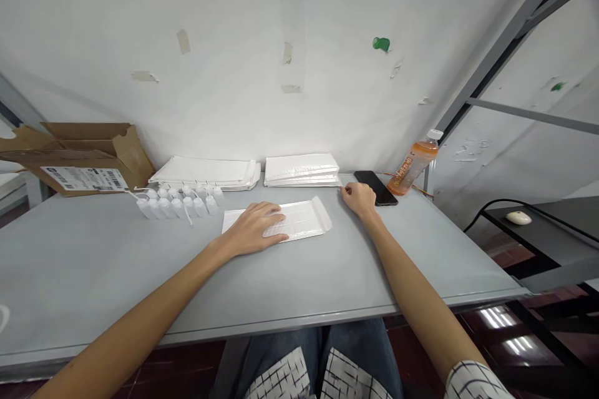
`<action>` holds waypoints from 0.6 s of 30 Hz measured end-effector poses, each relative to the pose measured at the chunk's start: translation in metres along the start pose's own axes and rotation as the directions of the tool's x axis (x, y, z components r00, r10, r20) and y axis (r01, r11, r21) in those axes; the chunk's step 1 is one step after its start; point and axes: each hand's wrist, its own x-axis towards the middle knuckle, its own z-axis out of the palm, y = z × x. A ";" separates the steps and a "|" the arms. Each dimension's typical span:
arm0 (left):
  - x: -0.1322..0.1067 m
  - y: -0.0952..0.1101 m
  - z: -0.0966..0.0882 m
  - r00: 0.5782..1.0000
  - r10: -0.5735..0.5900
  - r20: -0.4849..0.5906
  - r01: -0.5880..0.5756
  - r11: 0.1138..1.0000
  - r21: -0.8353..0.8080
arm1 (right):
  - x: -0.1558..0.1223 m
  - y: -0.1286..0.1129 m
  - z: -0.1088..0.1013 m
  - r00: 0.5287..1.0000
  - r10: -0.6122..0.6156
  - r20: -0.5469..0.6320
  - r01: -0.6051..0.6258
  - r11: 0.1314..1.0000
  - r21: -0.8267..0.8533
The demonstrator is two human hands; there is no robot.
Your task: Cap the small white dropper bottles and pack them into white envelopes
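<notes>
On grey table (70, 261), left fingers (274, 222) rest open across white mailer (306, 219); right hand (359, 199) empty.

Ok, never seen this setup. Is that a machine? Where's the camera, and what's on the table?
No machine: these are a person's own two bare hands, filmed by a single camera worn on their head, looking forward and down. The left hand lies flat on a white padded envelope. The right hand rests on the grey table beside a black phone. Neither seems to grip anything. Farther back are two stacks of envelopes, a group of small white plastic bottles, a cardboard box and an orange drink bottle.
</notes>
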 end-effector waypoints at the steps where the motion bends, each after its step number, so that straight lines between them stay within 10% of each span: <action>1: 0.000 0.000 0.000 1.000 -0.001 0.002 0.001 1.000 0.002 | 0.000 0.000 0.000 1.000 -0.001 0.001 0.001 1.000 0.002; 12: -0.001 -0.002 0.001 1.000 0.000 0.018 -0.001 1.000 0.024 | 0.000 0.001 0.004 0.999 -0.027 -0.027 0.027 1.000 0.000; 18: -0.001 0.000 0.000 1.000 0.002 0.008 -0.002 1.000 0.000 | 0.001 0.006 0.008 0.945 -0.027 -0.325 0.008 0.998 -0.059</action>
